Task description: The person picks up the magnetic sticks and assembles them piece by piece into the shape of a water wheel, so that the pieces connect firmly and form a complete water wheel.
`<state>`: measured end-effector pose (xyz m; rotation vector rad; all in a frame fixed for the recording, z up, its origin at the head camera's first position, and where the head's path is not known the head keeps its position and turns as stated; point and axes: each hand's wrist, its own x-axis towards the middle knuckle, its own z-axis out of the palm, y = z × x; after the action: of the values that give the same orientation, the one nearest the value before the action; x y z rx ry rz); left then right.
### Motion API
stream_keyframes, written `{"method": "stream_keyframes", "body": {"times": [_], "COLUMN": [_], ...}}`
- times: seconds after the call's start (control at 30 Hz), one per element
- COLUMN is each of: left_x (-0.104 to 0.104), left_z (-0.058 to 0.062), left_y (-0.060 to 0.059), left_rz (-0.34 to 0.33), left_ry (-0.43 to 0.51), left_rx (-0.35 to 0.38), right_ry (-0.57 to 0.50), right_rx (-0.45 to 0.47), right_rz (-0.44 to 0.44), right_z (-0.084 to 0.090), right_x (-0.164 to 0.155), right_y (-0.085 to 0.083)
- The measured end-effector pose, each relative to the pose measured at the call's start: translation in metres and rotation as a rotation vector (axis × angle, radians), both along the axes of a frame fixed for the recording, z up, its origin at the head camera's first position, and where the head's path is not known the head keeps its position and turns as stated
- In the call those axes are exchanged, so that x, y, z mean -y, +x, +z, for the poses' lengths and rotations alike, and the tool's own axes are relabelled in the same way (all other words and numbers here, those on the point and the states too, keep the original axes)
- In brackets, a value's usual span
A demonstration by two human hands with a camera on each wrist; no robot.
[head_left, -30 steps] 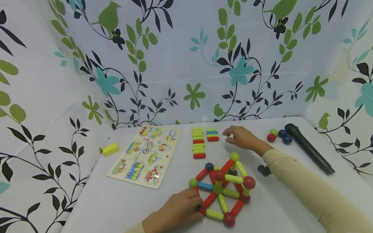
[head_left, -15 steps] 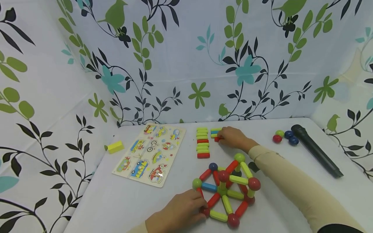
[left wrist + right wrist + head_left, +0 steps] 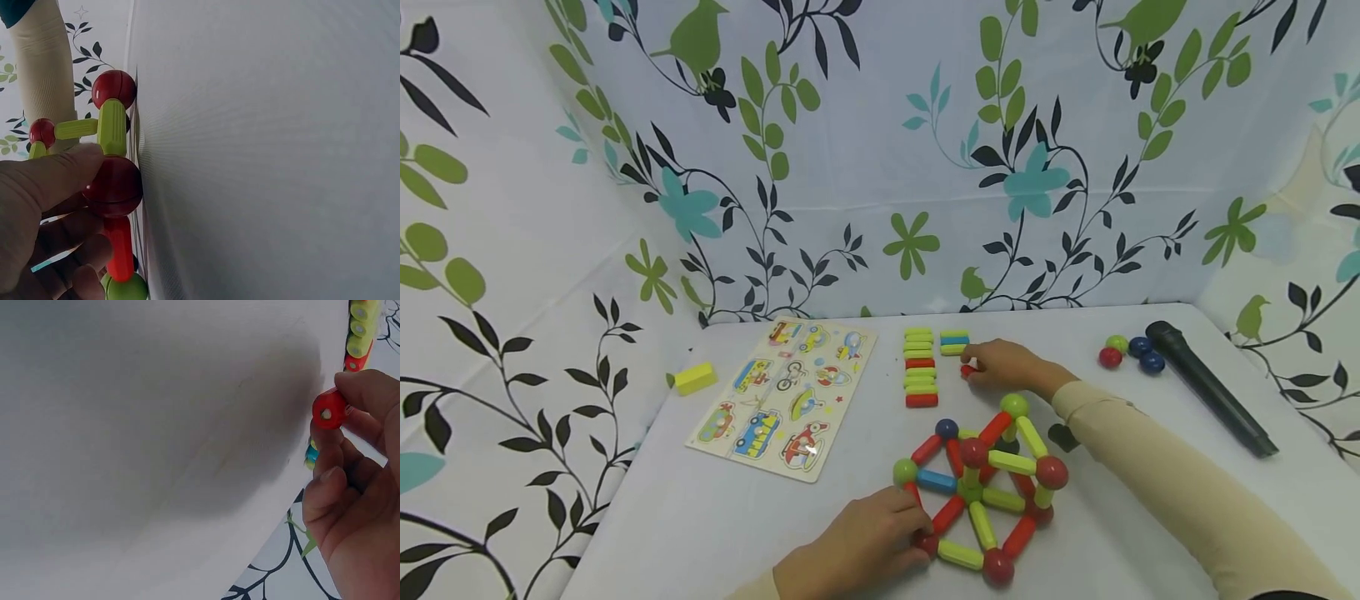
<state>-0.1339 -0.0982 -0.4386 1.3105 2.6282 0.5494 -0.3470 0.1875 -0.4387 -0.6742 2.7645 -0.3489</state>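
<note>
A frame of magnetic sticks and balls stands on the table in the head view, with a green hub ball at its middle. At its near left corner my left hand grips a red ball, thumb on one side and fingers behind. Beyond the frame, my right hand pinches a red magnetic stick between thumb and fingertips, its round end showing. Just left of that hand lies a short row of sticks with a blue stick in it. A longer row of yellow-green and red sticks lies beside that.
A picture puzzle board lies on the left, with a yellow block beyond its edge. Several loose balls, among them a red ball, sit at the back right next to a black microphone-shaped object. A patterned cloth hangs behind.
My right hand reached left to the short row, took hold of its red stick and drew it slightly right and nearer. My left hand keeps its grip on the frame's corner.
</note>
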Motion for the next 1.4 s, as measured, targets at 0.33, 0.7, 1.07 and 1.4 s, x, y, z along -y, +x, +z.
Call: {"method": "stream_keyframes", "body": {"times": [0.33,0.7,1.07,1.4], "left_x": [0.000,0.010,0.025,0.025], "left_z": [0.001,0.006,0.006,0.006], "left_y": [-0.002,-0.012,-0.031,-0.033], "left_rz": [-0.004,0.071,0.148,0.150], "left_ry": [-0.026,-0.054,-0.035,0.004], "left_rx": [-0.025,-0.101,-0.114,-0.122], "right_ry": [-0.235,-0.279,-0.454,-0.407], "right_rx": [0.223,0.298,0.167,0.159], "right_rz": [0.085,0.076,0.125,0.212], "right_z": [0.013,0.025,0.032,0.029], "right_x": [-0.011,-0.033,-0.026,-0.015], "right_y": [0.021,0.055,0.065,0.064]}}
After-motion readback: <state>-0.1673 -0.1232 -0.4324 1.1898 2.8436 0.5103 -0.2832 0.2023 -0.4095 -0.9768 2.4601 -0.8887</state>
